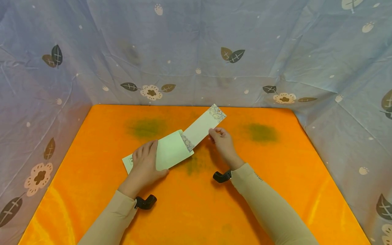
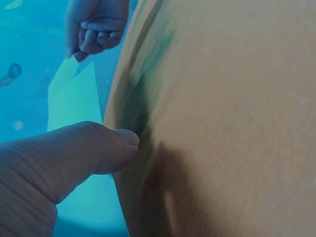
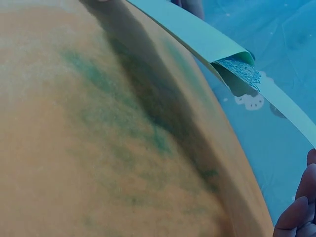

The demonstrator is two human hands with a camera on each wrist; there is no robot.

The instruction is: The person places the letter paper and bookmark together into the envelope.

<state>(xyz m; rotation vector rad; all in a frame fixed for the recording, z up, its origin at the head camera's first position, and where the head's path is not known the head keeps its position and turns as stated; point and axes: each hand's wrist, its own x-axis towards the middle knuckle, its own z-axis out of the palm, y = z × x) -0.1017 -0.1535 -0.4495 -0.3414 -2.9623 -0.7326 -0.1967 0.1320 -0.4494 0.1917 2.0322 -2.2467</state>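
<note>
A pale green envelope (image 1: pixel 172 152) is held at a slant above the table by my left hand (image 1: pixel 145 167), which grips its left part across the width. In the left wrist view the thumb (image 2: pixel 96 148) lies over the envelope's edge. A long pale card (image 1: pixel 200 131) with grey lace-like patterned ends sticks out of the envelope's open right end; its inner end is hidden inside. My right hand (image 1: pixel 224 144) pinches the card's near edge between thumb and fingers. The right wrist view shows the envelope's mouth (image 3: pixel 232 66) gaping around the patterned part of the card.
An orange cloth-covered table (image 1: pixel 190 211) with dark greenish patches lies below. Grey-blue curtains (image 1: pixel 196 41) with leaf and flower prints hang along the back and both sides. Each wrist carries a black camera mount (image 1: pixel 146 202).
</note>
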